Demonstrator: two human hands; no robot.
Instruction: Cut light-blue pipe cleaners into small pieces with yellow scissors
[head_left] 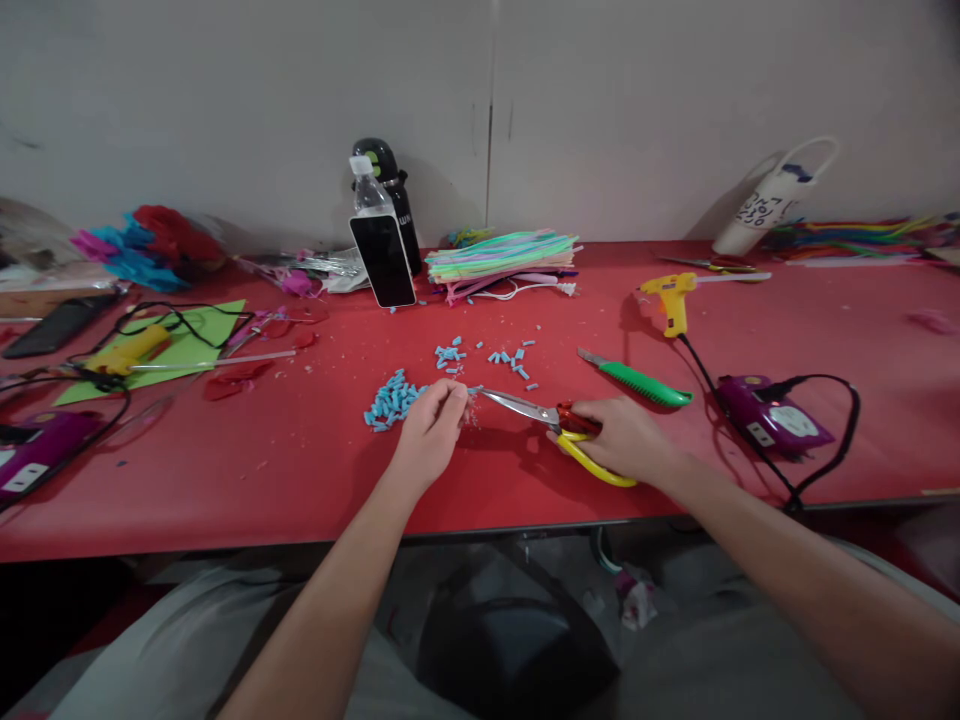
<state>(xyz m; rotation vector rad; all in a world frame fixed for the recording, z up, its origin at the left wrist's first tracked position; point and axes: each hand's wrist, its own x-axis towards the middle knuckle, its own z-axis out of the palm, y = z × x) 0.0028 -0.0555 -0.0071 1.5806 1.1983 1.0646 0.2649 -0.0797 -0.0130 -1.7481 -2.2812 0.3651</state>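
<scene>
In my right hand (626, 437) is a pair of scissors (529, 408) with red and yellow handles, its blades pointing left. The blade tips reach the fingertips of my left hand (433, 420), which are pinched together. Whatever they hold is too small to make out. A pile of short blue pieces (390, 400) lies just left of that hand. Smaller groups of the same blue pieces (450, 354) are scattered behind it on the red tabletop (315, 470). To the right of the scissors lies a green utility knife (645, 383) with its blade out.
At the back stand a phone (384, 262) against a plastic bottle (367, 190), a black flask (405, 215) and a bundle of pastel pipe cleaners (502, 258). A yellow glue gun (673, 300) with a corded purple box (776, 418) is at right; another glue gun (131, 350) lies left.
</scene>
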